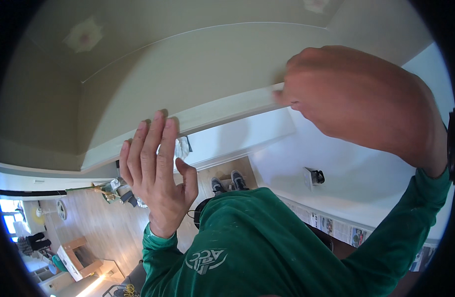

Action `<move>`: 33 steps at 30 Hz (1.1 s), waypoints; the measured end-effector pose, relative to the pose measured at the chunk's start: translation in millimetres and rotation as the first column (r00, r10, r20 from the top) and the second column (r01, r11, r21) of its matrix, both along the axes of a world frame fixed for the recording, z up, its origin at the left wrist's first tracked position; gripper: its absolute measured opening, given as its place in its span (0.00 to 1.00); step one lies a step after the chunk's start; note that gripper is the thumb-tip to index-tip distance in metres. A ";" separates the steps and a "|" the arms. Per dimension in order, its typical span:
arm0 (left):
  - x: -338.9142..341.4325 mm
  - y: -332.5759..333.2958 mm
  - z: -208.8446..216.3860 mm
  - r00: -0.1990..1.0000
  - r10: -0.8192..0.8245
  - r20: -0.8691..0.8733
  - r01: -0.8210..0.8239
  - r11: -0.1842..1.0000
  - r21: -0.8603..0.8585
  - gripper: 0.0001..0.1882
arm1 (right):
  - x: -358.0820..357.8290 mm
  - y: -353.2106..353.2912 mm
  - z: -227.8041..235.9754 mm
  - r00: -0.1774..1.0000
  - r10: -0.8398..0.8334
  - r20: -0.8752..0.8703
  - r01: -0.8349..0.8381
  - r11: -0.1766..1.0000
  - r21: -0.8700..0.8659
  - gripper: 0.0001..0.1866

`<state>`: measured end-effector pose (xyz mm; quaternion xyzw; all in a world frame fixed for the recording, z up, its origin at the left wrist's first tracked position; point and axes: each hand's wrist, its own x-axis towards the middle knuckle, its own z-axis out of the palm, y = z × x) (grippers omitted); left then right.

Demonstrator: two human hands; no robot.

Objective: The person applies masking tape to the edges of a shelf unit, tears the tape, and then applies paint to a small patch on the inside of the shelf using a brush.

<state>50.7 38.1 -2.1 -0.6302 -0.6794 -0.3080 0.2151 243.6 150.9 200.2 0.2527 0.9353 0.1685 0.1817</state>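
Pale cream ledge [227,107] of smooth, painted material runs slantwise in front of you, along the near edge of a beige, box-like recess [187,74]. Your left hand [158,173] is spread and grasps nothing — its fingers are straight, their tips overlapping the left part of the ledge, the thumb out to the side. Your right hand [331,94] is at the ledge's right end, its fingers curled in and its thumb blurred; you cannot tell from this view whether it grips anything.

Two rough, pale round patches [83,34] mark the beige surface at the top. Below the ledge lies a flat white surface [259,132], and a crumpled white item [182,148] shows just beside your left thumb. Farther down are your grey shoes [239,179], a light wood-plank floor [108,222] and — to the right — a small black fitting [317,176] on a white wall, with printed newspaper sheets [331,225] below it.
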 end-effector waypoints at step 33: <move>5.7 1.0 2.9 1.000 0.000 -0.019 0.000 1.000 -0.001 0.40 | -2.2 15.6 1.6 0.990 -0.133 0.050 0.140 0.972 -0.188 0.06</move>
